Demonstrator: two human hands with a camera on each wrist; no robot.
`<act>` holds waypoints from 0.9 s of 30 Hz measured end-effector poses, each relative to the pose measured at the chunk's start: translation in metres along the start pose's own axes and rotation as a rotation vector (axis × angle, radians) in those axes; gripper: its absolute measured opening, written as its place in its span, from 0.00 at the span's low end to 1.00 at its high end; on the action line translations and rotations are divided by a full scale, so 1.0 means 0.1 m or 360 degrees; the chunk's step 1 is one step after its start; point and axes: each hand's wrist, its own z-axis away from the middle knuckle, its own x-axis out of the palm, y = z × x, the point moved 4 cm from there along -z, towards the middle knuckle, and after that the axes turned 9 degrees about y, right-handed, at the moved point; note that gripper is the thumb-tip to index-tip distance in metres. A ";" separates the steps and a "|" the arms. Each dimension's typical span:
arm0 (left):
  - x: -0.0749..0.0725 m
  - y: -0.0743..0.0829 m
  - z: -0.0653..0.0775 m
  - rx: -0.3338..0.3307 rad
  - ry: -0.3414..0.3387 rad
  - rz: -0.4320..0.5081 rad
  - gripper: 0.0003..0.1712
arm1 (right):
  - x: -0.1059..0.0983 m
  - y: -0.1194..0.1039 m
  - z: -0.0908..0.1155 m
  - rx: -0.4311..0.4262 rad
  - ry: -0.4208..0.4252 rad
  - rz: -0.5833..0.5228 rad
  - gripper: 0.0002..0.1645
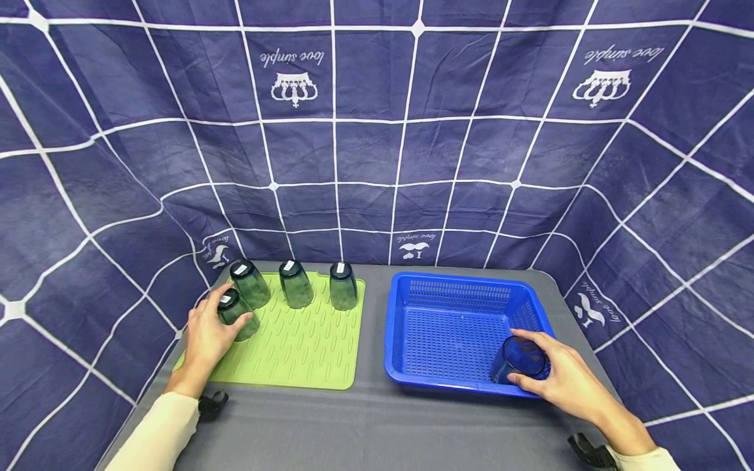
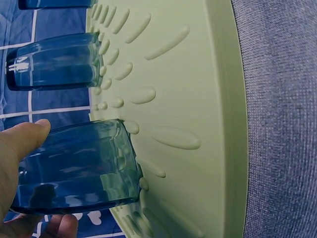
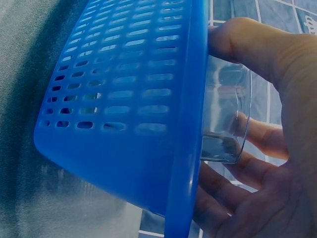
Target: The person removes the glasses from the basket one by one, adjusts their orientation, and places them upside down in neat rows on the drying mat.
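Observation:
On the left, my left hand (image 1: 207,332) holds an upside-down drinking glass (image 1: 238,320) between thumb and fingers. In the left wrist view this glass (image 2: 81,168) stands with its rim on the ribbed green drying mat (image 1: 306,356). Beside it, three more upturned glasses line the mat's back edge: one at the left (image 1: 252,286), one in the middle (image 1: 296,286) and one at the right (image 1: 343,288). My right hand (image 1: 568,373) grips another glass (image 1: 518,358) in the near right corner of the blue basket (image 1: 453,386). The basket wall hides that glass's lower part in the right wrist view.
A grey cloth (image 1: 377,432) covers the table under the mat and basket. Behind and at both sides hangs a dark blue curtain (image 1: 371,154) with white lines. The basket's raised rim (image 3: 190,119) stands close to my right fingers.

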 end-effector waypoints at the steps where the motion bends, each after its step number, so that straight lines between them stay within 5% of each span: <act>1: 0.00 0.00 0.00 -0.0003 -0.0003 -0.0001 0.49 | 0.00 0.00 0.00 0.0005 -0.0003 0.0003 0.51; 27: 0.00 -0.02 0.00 -0.0058 -0.0050 -0.0029 0.50 | -0.02 -0.02 -0.06 0.0008 0.0016 0.0008 0.50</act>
